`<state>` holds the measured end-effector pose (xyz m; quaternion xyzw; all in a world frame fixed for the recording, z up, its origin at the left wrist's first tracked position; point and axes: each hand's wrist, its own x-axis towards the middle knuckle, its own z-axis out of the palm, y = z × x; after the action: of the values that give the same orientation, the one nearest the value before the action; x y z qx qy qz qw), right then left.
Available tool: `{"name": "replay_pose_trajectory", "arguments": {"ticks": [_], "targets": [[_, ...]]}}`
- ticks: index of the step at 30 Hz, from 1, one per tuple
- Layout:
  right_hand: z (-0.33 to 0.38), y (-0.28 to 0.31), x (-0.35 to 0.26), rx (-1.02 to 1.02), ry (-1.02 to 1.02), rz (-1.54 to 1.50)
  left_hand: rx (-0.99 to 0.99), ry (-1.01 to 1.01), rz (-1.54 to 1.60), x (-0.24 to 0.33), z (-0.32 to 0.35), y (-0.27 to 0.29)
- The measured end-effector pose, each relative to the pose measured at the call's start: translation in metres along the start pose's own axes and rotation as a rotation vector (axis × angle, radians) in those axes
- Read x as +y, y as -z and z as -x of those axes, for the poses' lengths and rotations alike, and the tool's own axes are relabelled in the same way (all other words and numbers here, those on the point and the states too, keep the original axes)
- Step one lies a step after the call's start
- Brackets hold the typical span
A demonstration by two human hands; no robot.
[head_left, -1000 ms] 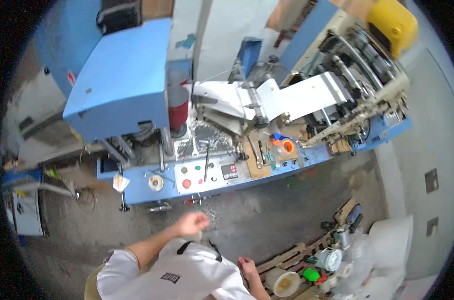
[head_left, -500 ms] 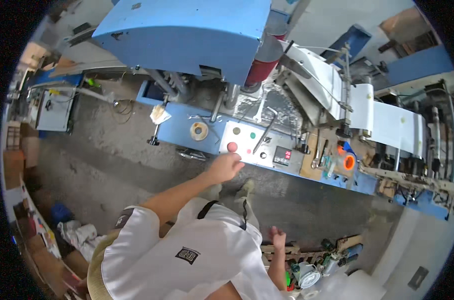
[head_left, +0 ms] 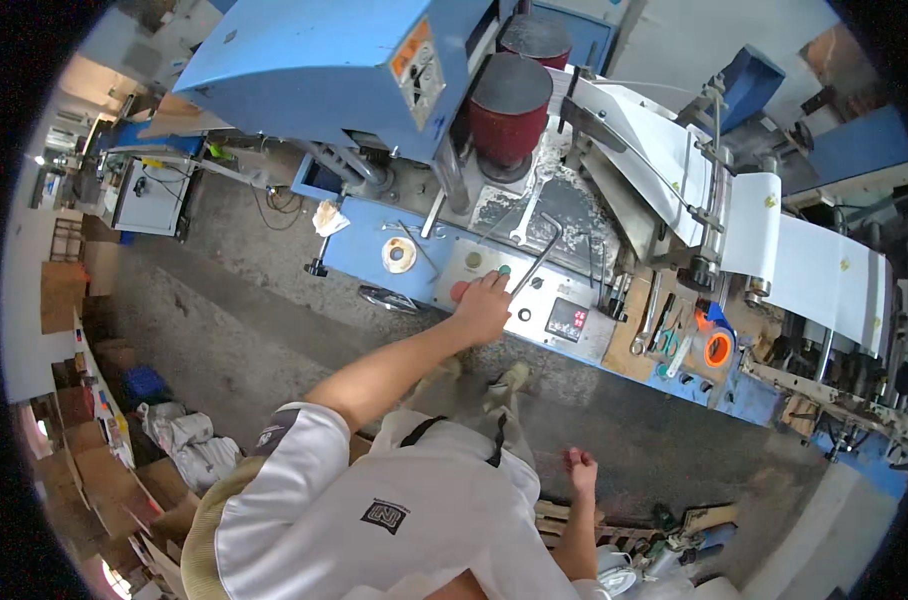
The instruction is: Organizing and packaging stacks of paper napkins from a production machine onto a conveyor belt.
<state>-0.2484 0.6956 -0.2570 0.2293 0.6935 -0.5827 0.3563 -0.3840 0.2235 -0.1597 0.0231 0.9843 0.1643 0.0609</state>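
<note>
My left hand (head_left: 484, 310) reaches over the white control panel (head_left: 534, 335) on the blue machine's front ledge. Its fingertips are at the green button (head_left: 504, 270), touching or just above it; the fingers are stretched out and hold nothing. Beside the hand are a red button (head_left: 460, 291) and a dark hex key (head_left: 546, 252) lying across the panel's edge. My right hand (head_left: 579, 468) hangs low at my side, loosely curled with fingers partly apart, nothing visible in it. A small display (head_left: 568, 318) with red digits glows on the panel.
Left of the panel lies a tape roll (head_left: 399, 254). A wrench (head_left: 525, 212) rests on the dark metal bed near two red cylinders (head_left: 510, 115). Right of the panel are scissors (head_left: 667, 338) and an orange tape roll (head_left: 717, 348). White web material (head_left: 824, 268) runs through rollers.
My left hand has moved from beside the red button up and right to the green button. The view has shifted, exposing more of the red cylinders. The right hand still hangs low.
</note>
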Motion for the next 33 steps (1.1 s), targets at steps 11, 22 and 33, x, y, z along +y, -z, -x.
{"name": "replay_pose_trajectory", "arguments": {"ticks": [11, 22, 33], "targets": [[0.023, 0.007, 0.018, 0.102, -0.082, 0.027, 0.271, 0.09, -0.005, -0.011, 0.009, 0.007], [0.003, 0.007, 0.024, 0.067, -0.036, -0.026, 0.04, 0.221, 0.003, -0.022, 0.003, 0.025], [0.011, -0.012, 0.025, 0.106, 0.014, -0.113, 0.048, 0.142, 0.113, 0.039, 0.001, -0.017]]}}
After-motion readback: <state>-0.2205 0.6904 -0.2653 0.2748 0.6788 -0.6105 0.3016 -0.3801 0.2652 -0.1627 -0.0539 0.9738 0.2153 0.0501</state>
